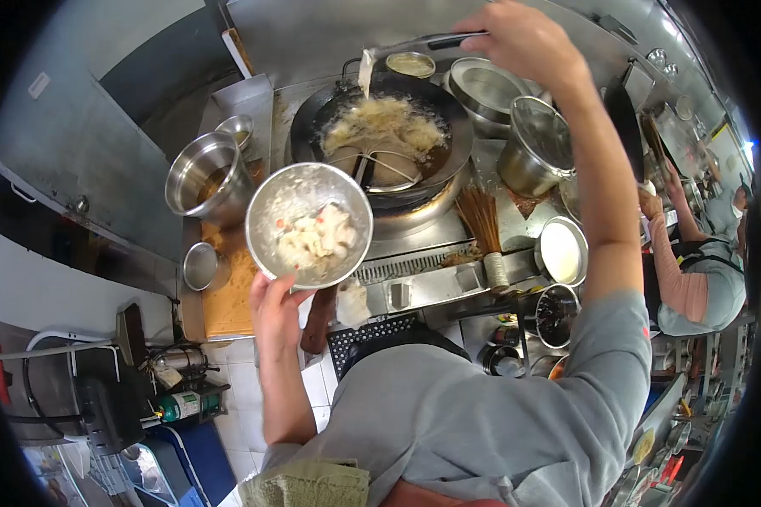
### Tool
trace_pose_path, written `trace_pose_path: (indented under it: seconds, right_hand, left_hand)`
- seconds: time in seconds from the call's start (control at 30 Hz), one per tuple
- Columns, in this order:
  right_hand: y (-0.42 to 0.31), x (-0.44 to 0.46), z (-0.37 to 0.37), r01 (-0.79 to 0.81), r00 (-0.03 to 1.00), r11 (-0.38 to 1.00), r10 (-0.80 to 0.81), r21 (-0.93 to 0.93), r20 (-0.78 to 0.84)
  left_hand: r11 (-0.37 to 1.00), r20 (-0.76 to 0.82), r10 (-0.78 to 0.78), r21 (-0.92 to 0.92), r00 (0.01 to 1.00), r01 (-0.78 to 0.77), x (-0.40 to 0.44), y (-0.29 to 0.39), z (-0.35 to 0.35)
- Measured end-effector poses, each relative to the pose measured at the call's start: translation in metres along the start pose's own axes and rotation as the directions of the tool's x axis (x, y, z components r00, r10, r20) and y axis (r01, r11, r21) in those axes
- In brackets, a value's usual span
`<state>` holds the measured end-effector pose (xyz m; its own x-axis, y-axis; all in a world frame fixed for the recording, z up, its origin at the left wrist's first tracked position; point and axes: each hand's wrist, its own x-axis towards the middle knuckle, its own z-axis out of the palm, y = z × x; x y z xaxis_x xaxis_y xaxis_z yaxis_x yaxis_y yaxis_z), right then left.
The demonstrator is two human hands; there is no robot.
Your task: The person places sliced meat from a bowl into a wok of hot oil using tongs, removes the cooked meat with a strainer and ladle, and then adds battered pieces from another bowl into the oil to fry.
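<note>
The person's left hand holds a metal bowl of pale, battered pieces tilted toward the camera, just beside the near left rim of a black wok. The right hand grips the black handle of a long utensil above the wok's far side; something pale and coated hangs from its end over bubbling oil with golden food. A wire strainer rests in the wok's near part. A bamboo brush stands near the front edge of the surface, right of the wok.
</note>
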<state>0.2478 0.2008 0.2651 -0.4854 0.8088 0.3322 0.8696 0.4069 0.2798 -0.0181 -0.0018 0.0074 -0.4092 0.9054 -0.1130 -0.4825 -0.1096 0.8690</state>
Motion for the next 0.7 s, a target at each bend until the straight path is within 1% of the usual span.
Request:
trace_pose_path:
  seconds: [0.07,0.13,0.2,0.27,0.3,0.4,0.5,0.57,0.6,0.63,0.67,0.7]
  right_hand:
    - [0.038,0.031,0.068,0.084,0.992,0.993,-0.076,0.078,-0.101]
    - [0.053,0.053,0.113,0.053,0.999,0.994,-0.053,0.094,0.005]
    - [0.049,0.065,0.134,-0.021,0.966,0.999,0.01,0.038,0.259]
    - [0.059,0.084,0.193,-0.024,0.968,1.0,0.023,0.001,0.251]
    - [0.064,0.089,0.214,-0.025,0.968,1.0,0.029,-0.019,0.249]
    - [0.073,0.089,0.236,-0.062,0.979,0.996,0.049,0.063,0.199]
    - [0.082,0.09,0.206,-0.13,0.977,0.987,0.112,0.093,0.18]
    - [0.093,0.085,0.181,-0.118,0.992,0.978,0.107,0.171,0.068]
    - [0.096,0.078,0.164,-0.118,0.993,0.962,0.118,0.245,0.012]
    - [0.102,0.065,0.148,0.026,0.989,0.956,0.018,0.293,-0.149]
    - [0.102,0.059,0.131,0.091,0.99,0.916,-0.041,0.391,-0.133]
    - [0.097,0.045,0.113,0.176,0.98,0.884,-0.114,0.433,-0.166]
  left_hand:
    - [1.0,-0.047,0.023,-0.002,0.999,-0.023,-0.011,-0.001,0.004]
    - [1.0,-0.103,0.025,0.005,0.994,-0.025,-0.023,-0.005,0.006]
    - [0.999,-0.163,0.031,-0.011,0.986,-0.034,-0.034,-0.006,0.012]
    - [0.999,-0.241,0.034,-0.024,0.97,-0.041,-0.043,-0.009,0.02]
    - [0.998,-0.233,0.048,-0.03,0.971,-0.057,-0.046,-0.011,0.021]
    - [0.996,-0.271,0.056,-0.048,0.961,-0.071,-0.055,-0.012,0.03]
    - [0.994,-0.231,0.051,-0.083,0.972,-0.072,-0.058,-0.014,0.025]
    - [0.995,-0.219,0.037,-0.077,0.975,-0.055,-0.055,-0.012,0.026]
    - [0.997,-0.212,0.032,-0.068,0.977,-0.047,-0.053,-0.01,0.027]
    - [0.993,-0.242,0.046,-0.093,0.969,-0.071,-0.051,-0.006,0.036]
    - [0.991,-0.217,0.038,-0.118,0.975,-0.065,-0.047,-0.002,0.039]
    - [0.994,-0.201,0.048,-0.084,0.978,-0.066,-0.042,-0.002,0.035]
